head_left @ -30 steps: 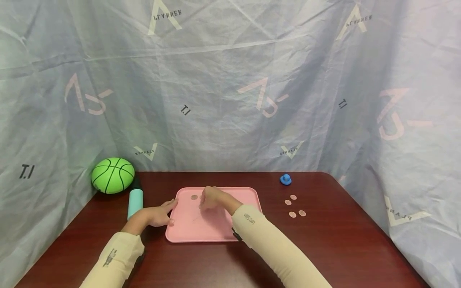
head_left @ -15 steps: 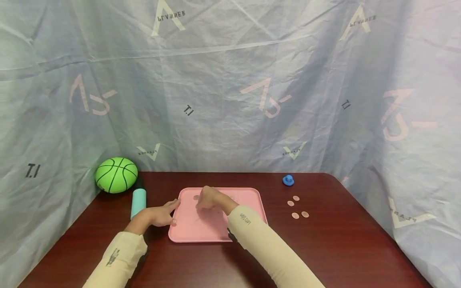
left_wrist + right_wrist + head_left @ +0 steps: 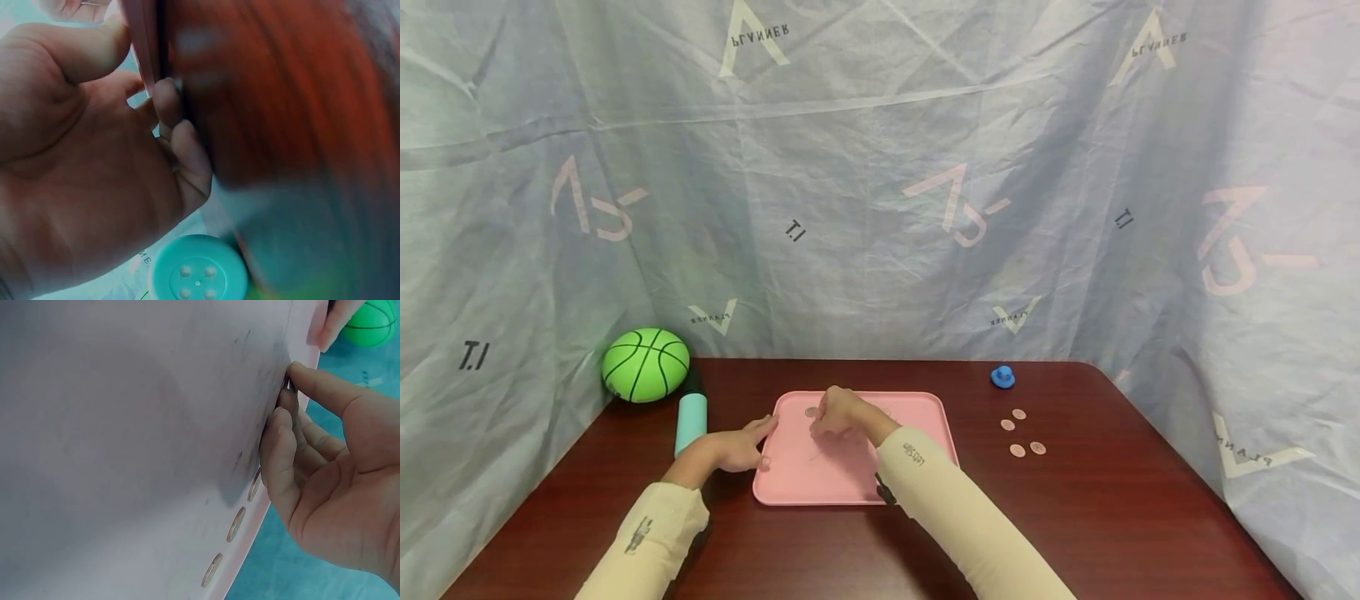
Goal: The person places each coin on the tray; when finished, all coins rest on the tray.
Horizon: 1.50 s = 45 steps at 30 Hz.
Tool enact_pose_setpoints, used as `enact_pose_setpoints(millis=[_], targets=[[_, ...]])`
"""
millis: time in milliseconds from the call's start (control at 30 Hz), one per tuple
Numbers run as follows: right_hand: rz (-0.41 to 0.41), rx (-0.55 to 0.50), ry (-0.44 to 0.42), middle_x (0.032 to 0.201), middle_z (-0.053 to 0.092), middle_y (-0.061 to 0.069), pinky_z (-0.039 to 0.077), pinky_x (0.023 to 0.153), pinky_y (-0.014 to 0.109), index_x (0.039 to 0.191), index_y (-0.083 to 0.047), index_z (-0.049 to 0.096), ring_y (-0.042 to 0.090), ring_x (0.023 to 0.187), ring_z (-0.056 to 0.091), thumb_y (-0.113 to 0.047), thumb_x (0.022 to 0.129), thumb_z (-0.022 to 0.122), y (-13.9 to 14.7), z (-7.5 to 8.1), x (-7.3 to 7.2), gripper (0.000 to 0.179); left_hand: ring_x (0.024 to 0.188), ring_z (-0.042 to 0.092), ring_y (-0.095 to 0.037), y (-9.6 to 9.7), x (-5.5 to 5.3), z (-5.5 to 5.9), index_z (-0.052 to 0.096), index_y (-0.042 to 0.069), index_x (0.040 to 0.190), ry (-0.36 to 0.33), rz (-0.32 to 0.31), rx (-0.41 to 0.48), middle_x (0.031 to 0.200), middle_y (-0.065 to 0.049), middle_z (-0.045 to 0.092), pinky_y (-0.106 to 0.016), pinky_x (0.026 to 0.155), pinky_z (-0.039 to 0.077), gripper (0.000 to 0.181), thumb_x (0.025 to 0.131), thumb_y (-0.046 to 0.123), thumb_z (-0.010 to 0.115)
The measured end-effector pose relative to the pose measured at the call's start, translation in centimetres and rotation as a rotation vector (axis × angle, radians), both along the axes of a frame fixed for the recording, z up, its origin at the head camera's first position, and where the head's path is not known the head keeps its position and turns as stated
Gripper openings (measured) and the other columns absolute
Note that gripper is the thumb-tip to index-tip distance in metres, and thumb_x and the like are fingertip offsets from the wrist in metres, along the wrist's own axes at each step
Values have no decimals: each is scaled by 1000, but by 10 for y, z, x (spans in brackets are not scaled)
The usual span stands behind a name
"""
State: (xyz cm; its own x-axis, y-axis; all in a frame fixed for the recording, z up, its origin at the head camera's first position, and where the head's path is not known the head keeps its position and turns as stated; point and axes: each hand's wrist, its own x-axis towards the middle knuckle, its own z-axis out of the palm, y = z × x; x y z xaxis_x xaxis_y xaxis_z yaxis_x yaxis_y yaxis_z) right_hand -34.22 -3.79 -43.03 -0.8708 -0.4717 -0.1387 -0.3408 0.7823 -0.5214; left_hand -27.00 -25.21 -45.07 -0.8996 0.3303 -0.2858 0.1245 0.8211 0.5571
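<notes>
A pink tray [image 3: 853, 487] lies on the dark red table. At its left side my left hand [image 3: 737, 450] grips the rim, with the thumb over the tray's edge and other fingers curled against the outside in the left wrist view. Over the tray, my right hand [image 3: 838, 414] reaches down with bent fingers. Its thumb and fingertips pinch a thin, dark-looking coin [image 3: 287, 384] at the tray surface in the right wrist view; the fingers partly hide it. Beside that hand, a row of coins [image 3: 236, 524] lies flat along the tray's far side. One coin [image 3: 812, 412] shows in the head view.
Several coins [image 3: 1018, 451] lie on the table right of the tray. Behind them sits a small blue duck-like toy [image 3: 1002, 377]. A green basketball [image 3: 646, 365] and a teal cylinder [image 3: 691, 423] with a black end stand left of the tray. Grey cloth [image 3: 865, 250] hangs behind the table.
The head view has turned slightly left, so everything shifts a little right in it. My right hand has moved slightly left over the tray, nearer the visible coin. The left hand keeps its place.
</notes>
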Motion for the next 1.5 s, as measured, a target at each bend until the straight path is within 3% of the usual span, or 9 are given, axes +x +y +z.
enact_pose_setpoints(millis=[100,333,567,800,1100,1300,1500], targets=[[-5,-3,5,89,74,2,52,49,25,79,-10,74,9,49,55,-22,79,84,-1,0,0,16,147,14,-45,3,5,7,13,0,158,-5,-14,-26,161,-28,11,-61,114,17,85,91,18,63],[-34,-5,-13,64,67,-2,51,47,27,74,-13,73,9,49,55,-23,78,85,-1,-2,-1,17,146,15,-48,8,12,15,15,-2,157,-5,-11,-26,159,-30,12,-62,113,19,83,92,16,64],[-44,-32,-3,96,73,2,51,48,25,75,-14,74,11,55,58,-23,80,84,-2,-4,-2,15,146,15,-48,9,14,15,16,-3,156,0,-5,-29,159,-30,13,-62,113,19,83,91,14,65],[-47,-57,1,119,71,7,51,50,26,78,-14,75,12,56,55,-25,80,84,-2,-5,-1,15,147,13,-44,1,4,-1,16,0,157,6,-16,10,161,-28,12,-60,114,17,83,91,18,63],[-28,-53,30,112,74,-2,48,60,24,77,-16,73,13,77,54,-28,80,84,-2,-4,-2,17,146,10,-48,4,12,11,12,-4,156,-14,-39,-7,159,-31,8,-62,114,15,86,91,20,63],[-27,-76,-5,90,76,-2,49,55,25,82,-15,73,9,61,58,-27,81,83,-1,-4,-3,16,146,9,-49,5,12,14,9,-6,156,-18,-53,-24,159,-33,7,-63,114,15,85,93,20,61],[12,-113,-25,94,76,-5,49,63,22,86,-15,75,8,62,62,-31,81,83,6,-1,-5,19,146,12,-49,4,10,14,12,-6,156,2,-54,-29,159,-32,10,-62,114,17,85,92,19,63]])
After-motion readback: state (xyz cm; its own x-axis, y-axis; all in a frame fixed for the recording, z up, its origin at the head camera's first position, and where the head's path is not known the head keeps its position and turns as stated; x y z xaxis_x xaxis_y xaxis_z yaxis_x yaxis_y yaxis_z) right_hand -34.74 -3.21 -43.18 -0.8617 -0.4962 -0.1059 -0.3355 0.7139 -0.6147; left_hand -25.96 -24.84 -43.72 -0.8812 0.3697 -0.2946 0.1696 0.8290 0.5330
